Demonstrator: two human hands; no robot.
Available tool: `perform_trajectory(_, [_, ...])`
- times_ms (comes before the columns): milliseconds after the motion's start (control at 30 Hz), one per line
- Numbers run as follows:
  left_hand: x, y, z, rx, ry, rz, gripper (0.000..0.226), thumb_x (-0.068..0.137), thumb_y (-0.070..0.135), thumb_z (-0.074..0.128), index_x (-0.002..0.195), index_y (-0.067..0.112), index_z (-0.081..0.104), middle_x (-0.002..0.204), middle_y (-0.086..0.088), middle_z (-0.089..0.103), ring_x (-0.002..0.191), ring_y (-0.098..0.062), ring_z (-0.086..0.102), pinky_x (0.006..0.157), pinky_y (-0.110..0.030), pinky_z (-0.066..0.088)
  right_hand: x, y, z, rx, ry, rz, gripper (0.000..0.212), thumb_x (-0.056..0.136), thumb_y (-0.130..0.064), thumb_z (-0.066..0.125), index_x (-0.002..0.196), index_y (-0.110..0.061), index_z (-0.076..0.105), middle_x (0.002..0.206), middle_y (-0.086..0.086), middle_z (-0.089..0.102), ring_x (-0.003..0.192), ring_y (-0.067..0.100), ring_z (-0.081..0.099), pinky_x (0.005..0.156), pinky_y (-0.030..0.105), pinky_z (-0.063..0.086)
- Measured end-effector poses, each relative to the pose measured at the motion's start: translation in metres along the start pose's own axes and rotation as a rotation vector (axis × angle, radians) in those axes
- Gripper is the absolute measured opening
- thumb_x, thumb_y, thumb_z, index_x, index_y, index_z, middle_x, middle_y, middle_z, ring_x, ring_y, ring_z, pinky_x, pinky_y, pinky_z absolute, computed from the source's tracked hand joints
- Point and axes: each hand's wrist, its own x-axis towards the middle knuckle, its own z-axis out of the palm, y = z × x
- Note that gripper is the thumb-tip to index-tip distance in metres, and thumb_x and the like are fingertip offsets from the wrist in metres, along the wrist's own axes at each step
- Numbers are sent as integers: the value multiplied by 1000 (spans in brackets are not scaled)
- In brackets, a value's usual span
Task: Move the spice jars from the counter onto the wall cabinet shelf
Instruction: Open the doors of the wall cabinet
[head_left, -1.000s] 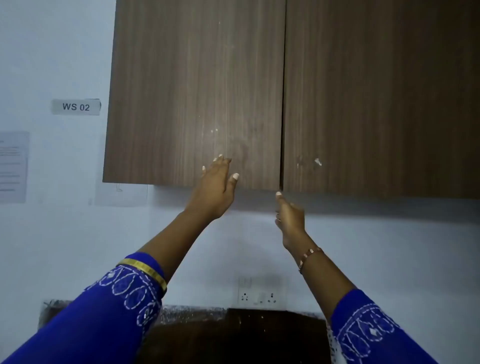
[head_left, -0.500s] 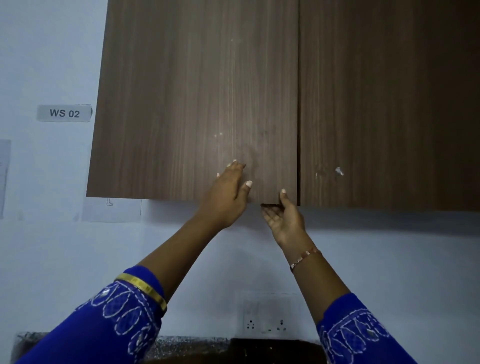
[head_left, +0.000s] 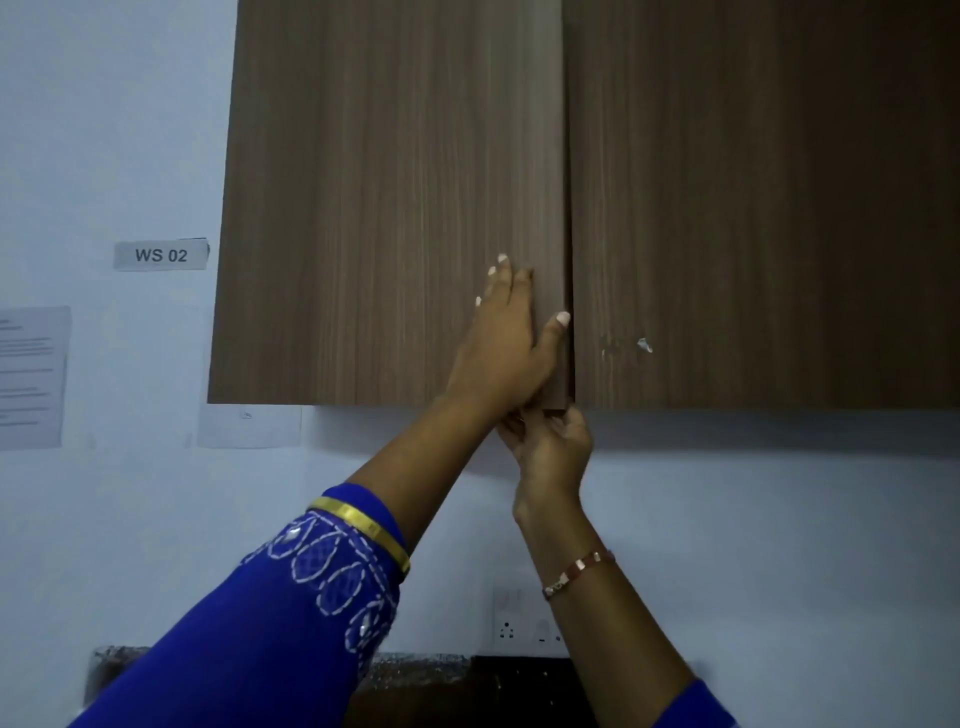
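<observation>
The brown wall cabinet fills the upper view with its two doors. The left door stands slightly ajar, its right edge showing a little in front of the right door. My left hand lies flat on the left door near its lower right corner, thumb along the door's edge. From below, my right hand grips that door's bottom corner with curled fingers. No spice jars are in view, and the shelf inside is hidden.
A dark counter shows at the bottom edge, partly behind my arms. A wall socket sits just above it. A "WS 02" label and a printed sheet hang on the wall to the left.
My left hand slid right to the door's edge. My right hand rose and took hold of the left door's bottom corner, and the door has come slightly away from the cabinet.
</observation>
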Motion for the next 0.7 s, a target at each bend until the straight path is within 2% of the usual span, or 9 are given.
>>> perform_trajectory(67, [-1, 16, -9, 15, 78, -33, 73, 94, 38, 43, 148, 6, 5, 158, -13, -2, 147, -25, -2, 118, -40, 2, -21, -9, 11, 114, 2, 28, 19, 90, 1, 53, 96, -15, 61, 97, 9, 67, 86, 19, 65, 74, 30, 56])
perform_trajectory(133, [-3, 29, -22, 33, 148, -95, 81, 91, 38, 50, 148, 5, 1, 158, -15, -3, 147, -26, -4, 118, -40, 1, -41, -14, 21, 295, -41, 76, 25, 96, -2, 40, 99, -13, 62, 94, 8, 66, 90, 21, 63, 78, 32, 52])
perform_trajectory(167, [-4, 35, -29, 45, 171, -134, 85, 90, 36, 54, 148, 5, 0, 158, -15, -4, 147, -27, -4, 118, -40, 1, -50, -15, 25, 280, -45, 50, 26, 96, -1, 39, 101, -10, 62, 93, 8, 66, 91, 22, 63, 80, 33, 53])
perform_trajectory(233, [-6, 45, -46, 58, 185, -210, 92, 86, 27, 61, 147, 4, -3, 158, -16, -5, 146, -28, -5, 118, -42, 1, -66, -15, 32, 126, -28, -54, 20, 92, 4, 47, 95, -7, 63, 83, 4, 67, 86, 18, 65, 78, 29, 56])
perform_trajectory(300, [-9, 53, -61, 47, 160, -272, 94, 83, 13, 62, 147, 3, -6, 157, -16, -7, 146, -28, -7, 118, -42, 1, -78, -14, 37, -87, -14, -183, 8, 87, 0, 58, 93, -3, 62, 77, -3, 65, 81, 12, 64, 78, 27, 56])
perform_trajectory(367, [-12, 60, -74, 28, 123, -322, 95, 82, 2, 59, 147, 4, -10, 157, -16, -12, 146, -29, -11, 118, -42, -2, -88, -12, 41, -232, -19, -299, 14, 82, -4, 66, 94, 1, 61, 75, -8, 63, 75, 0, 64, 74, 18, 54])
perform_trajectory(467, [-20, 63, -91, 4, 126, -344, 93, 81, -4, 54, 146, 4, -12, 157, -15, -14, 145, -28, -14, 117, -43, -6, -103, -12, 48, -302, -76, -378, 18, 80, -7, 69, 94, 2, 62, 75, -15, 63, 71, -15, 62, 68, 5, 50])
perform_trajectory(567, [-31, 56, -114, -20, 129, -342, 93, 82, -2, 54, 146, 6, -13, 157, -12, -14, 146, -26, -13, 119, -46, -5, -122, -14, 58, -334, -147, -389, 19, 80, -13, 71, 91, -3, 60, 80, -5, 69, 77, -5, 65, 70, 13, 52])
perform_trajectory(700, [-52, 46, -158, -138, 122, -323, 92, 83, 1, 54, 147, 9, -11, 158, -11, -6, 147, -27, 1, 119, -49, 12, -152, -17, 81, -496, -210, -464, 26, 80, -19, 71, 81, -12, 46, 81, 10, 67, 81, 19, 66, 66, 16, 47])
